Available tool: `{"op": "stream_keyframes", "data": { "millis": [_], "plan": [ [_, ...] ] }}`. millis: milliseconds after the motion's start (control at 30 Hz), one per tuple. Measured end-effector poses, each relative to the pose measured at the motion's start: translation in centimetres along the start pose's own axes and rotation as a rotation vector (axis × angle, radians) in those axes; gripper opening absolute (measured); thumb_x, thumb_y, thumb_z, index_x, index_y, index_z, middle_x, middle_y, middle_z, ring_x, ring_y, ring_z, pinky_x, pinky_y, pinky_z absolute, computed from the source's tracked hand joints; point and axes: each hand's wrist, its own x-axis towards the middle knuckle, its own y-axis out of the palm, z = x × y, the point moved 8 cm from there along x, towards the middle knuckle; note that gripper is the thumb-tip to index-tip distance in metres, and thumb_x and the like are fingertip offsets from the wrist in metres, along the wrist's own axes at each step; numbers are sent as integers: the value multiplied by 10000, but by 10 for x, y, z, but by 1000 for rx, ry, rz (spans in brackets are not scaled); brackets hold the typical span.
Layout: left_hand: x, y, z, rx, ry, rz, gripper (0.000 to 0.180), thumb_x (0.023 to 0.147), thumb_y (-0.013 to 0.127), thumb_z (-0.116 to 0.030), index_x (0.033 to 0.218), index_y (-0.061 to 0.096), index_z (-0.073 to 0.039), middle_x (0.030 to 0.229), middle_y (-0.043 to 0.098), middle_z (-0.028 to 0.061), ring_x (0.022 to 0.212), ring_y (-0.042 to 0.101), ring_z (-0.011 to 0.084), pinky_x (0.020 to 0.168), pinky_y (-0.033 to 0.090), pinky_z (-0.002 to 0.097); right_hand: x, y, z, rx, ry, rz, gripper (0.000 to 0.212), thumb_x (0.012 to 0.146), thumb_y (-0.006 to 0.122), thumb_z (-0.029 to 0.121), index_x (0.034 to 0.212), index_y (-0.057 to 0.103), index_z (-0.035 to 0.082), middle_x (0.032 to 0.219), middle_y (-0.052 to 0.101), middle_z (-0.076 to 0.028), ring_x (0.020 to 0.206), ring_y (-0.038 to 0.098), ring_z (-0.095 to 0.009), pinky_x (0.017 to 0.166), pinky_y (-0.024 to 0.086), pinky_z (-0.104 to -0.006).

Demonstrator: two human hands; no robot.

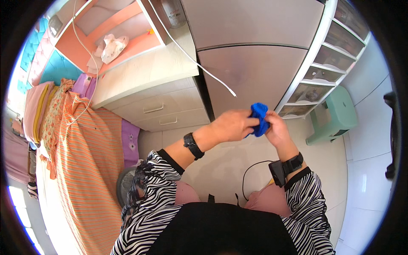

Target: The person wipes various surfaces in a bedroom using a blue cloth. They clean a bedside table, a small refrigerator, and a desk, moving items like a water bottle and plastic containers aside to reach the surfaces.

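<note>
A small bunched piece of bright blue cloth [260,119] is held up in front of me, between my two hands. My left hand [234,125] grips its left side, with the fingers closed on the fabric. On the other side my right hand [277,128] pinches the cloth between thumb and fingers. Its exact kind is hidden by the folds and my fingers. Both hands are in the air above the pale tiled floor [221,170], below the end of a white cable [212,76].
Ahead stands a large two-door grey-pink cabinet or fridge [250,72]. A white drawer tower [314,80] and green stool [340,112] are to its right. To the left are a pale drawer unit [148,97], a bed with an orange striped cover [93,170] and a grey bin [124,185].
</note>
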Motion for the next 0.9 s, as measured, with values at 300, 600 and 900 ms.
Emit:
{"op": "stream_keyframes", "data": {
  "millis": [300,600,900],
  "plan": [
    [12,-75,22,893,235,-217,401,658,600,-32,1057,584,-65,919,568,82,1024,485,284,960,369,451,21,-6,164,10,-632,-188,394,853,504,39,1236,444,-29,1150,567,-143,1038,563,-257,893,454,-409],
    [-45,-125,12,609,302,-71,309,604,582,-24,912,609,-33,866,556,75,907,540,270,904,440,424,37,136,113,-375,-1046,-264,338,765,593,70,1095,533,27,1069,574,-105,965,555,-254,853,440,-341],
    [-57,-177,-10,607,293,-164,307,584,599,-20,890,621,-5,909,608,111,838,599,289,740,505,362,64,105,-48,-750,-988,-298,325,714,572,-19,1030,519,37,1011,540,-155,962,526,-327,852,426,-379]
  ]
}}
